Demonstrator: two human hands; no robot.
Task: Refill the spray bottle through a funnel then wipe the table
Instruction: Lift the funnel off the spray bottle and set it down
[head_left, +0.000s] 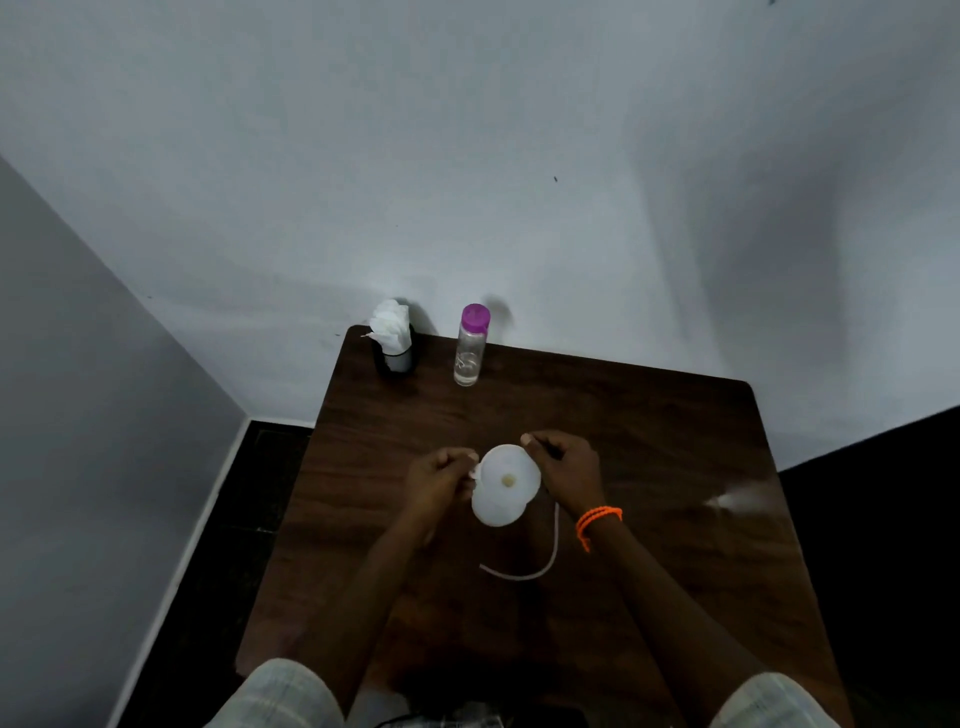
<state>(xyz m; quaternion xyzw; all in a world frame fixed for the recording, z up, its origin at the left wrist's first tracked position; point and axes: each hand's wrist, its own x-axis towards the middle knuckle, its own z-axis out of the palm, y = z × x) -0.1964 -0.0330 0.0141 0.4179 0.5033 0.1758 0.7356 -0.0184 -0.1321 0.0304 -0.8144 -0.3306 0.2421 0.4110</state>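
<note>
Left hand (440, 480) and right hand (563, 465) each pinch the white funnel (506, 480) rim above the desk (649, 441); both grips hold it.

Dark wooden bench (649, 426), clear purple-capped bottle (470, 345) and black tissue holder (396, 358) at far edge, white tube (540, 564) near middle

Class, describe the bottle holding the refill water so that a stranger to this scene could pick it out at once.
Start at the dark wooden table against the white wall and look along its far edge. Two things stand there: a black holder stuffed with white tissues and, to its right, the clear bottle. Its purple cap sets it apart.
</note>
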